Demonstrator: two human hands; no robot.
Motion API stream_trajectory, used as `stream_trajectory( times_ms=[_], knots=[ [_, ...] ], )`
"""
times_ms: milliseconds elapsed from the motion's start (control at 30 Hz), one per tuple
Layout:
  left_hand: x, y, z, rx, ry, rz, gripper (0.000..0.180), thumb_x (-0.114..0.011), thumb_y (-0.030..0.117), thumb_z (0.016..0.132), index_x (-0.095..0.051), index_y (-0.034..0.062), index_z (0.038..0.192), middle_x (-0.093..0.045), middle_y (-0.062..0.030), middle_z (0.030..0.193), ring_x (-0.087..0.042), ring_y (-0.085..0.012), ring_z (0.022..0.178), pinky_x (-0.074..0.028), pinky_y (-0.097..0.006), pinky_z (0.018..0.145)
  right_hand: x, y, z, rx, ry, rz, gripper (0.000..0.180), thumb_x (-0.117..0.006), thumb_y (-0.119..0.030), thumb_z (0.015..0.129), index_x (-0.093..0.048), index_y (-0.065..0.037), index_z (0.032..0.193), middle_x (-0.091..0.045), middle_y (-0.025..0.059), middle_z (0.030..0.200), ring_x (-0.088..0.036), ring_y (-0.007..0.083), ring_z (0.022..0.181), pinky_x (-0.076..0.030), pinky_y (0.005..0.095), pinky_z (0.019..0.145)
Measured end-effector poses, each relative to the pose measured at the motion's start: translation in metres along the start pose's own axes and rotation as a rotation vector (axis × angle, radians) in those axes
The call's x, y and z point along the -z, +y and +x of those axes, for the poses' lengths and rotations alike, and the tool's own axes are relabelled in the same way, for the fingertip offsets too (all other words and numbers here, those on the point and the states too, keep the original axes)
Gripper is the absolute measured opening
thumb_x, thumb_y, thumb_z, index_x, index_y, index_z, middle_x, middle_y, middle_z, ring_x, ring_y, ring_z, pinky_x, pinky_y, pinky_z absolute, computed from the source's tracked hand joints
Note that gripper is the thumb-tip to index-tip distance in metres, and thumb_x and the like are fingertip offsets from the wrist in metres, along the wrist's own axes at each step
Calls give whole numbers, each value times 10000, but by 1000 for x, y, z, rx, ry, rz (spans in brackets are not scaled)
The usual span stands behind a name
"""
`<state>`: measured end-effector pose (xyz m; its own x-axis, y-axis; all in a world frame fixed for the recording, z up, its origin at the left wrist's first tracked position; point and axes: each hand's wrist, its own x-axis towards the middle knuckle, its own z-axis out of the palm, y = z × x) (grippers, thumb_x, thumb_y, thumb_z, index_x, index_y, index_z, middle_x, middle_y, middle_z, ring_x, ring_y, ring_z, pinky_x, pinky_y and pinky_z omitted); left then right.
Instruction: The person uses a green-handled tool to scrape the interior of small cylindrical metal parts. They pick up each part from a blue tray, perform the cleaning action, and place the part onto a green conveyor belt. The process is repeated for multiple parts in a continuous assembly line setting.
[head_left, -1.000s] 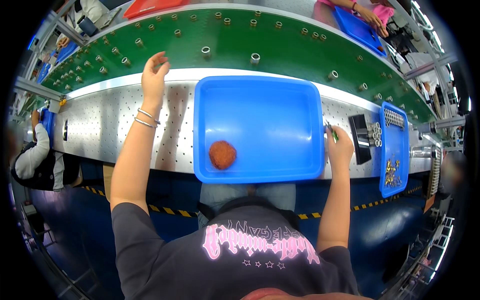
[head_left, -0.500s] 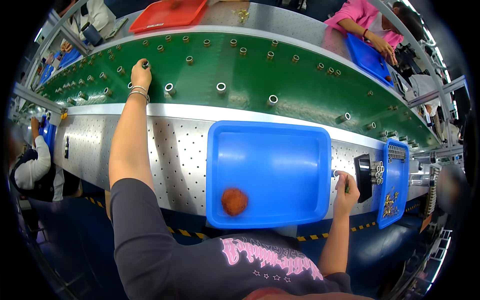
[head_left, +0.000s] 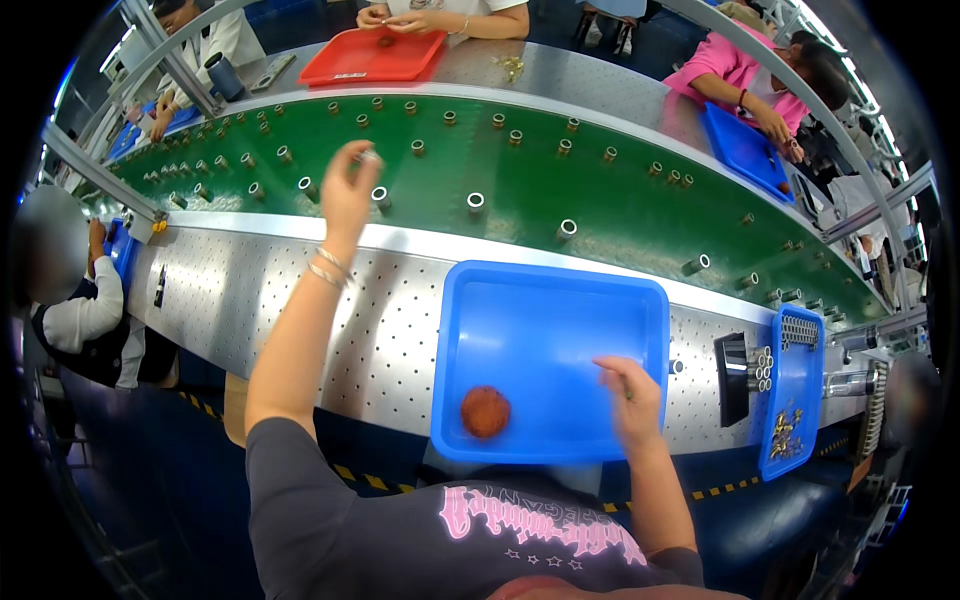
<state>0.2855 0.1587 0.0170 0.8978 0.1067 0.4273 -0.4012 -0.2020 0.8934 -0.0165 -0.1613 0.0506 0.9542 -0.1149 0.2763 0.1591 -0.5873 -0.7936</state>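
My left hand (head_left: 347, 197) is raised over the near side of the green conveyor belt (head_left: 520, 190), with a small metal sleeve (head_left: 369, 156) pinched at its fingertips. Over the right part of a blue tray (head_left: 540, 330) is my right hand (head_left: 633, 402), its fingers closed and blurred. A small dark-green bit shows between them, too small to name. At the tray's lower left lies a rust-brown fibrous pad (head_left: 485, 411). One short metal sleeve (head_left: 677, 367) stands on the perforated metal table just right of the tray.
Several metal sleeves stand spread along the belt. At right are a black box (head_left: 732, 380), grouped sleeves (head_left: 764, 369) and a second blue tray (head_left: 792, 400) with brass-coloured pieces. Across the belt, co-workers sit by a red tray (head_left: 370, 60) and a blue tray (head_left: 745, 150).
My left hand has come back toward me and rightward from the belt, bringing a sleeve. My right hand has moved left from beside the tray to above it. The view has shifted slightly.
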Motion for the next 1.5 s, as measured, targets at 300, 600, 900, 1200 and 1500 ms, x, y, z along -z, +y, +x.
stream_trajectory(
  times_ms=[300, 600, 900, 1200, 1500],
  knots=[
    [-40, 139, -218, -47, -762, 28, 526, -652, -9, 734, -521, 104, 1230, -609, -90, 946, -614, -175, 808, -518, -280, 720, -43, -51, -8, 123, -81, -72, 252, -650, -11, 736, -590, -67, 974, -624, 95, 824, -639, 250, 708, -503, 329, 596],
    [-57, 166, -262, -84, -507, 1, 475, -705, 29, 715, -560, 83, 1165, -631, -42, 873, -528, -96, 570, -414, -222, 489, -25, -45, -36, -107, -64, 91, 100, -648, -80, 801, -607, -20, 871, -633, 120, 788, -623, 236, 673, -473, 293, 596],
    [-51, 159, -265, 423, -654, -422, 307, -587, 19, 850, -534, -28, 1149, -596, -74, 1017, -584, -145, 918, -460, -255, 835, -3, -40, -44, -267, -66, 424, 100, -625, -60, 826, -615, 6, 901, -551, 13, 724, -439, 72, 619, -354, 227, 552],
    [-61, 165, -272, 435, -686, -471, 344, -600, -23, 824, -535, -45, 1161, -617, -114, 1041, -611, -182, 967, -494, -289, 850, 8, -45, -46, -224, -33, 230, 157, -657, -69, 791, -632, -28, 940, -601, 62, 775, -545, 121, 629, -423, 240, 552],
    [-67, 170, -285, 150, -605, -159, 360, -661, -34, 765, -508, -10, 1090, -619, -118, 980, -643, -196, 912, -526, -280, 800, 0, -48, -42, 211, -36, -151, 169, -677, -33, 688, -631, -59, 848, -599, 88, 764, -567, 213, 579, -443, 291, 508]
  ],
)
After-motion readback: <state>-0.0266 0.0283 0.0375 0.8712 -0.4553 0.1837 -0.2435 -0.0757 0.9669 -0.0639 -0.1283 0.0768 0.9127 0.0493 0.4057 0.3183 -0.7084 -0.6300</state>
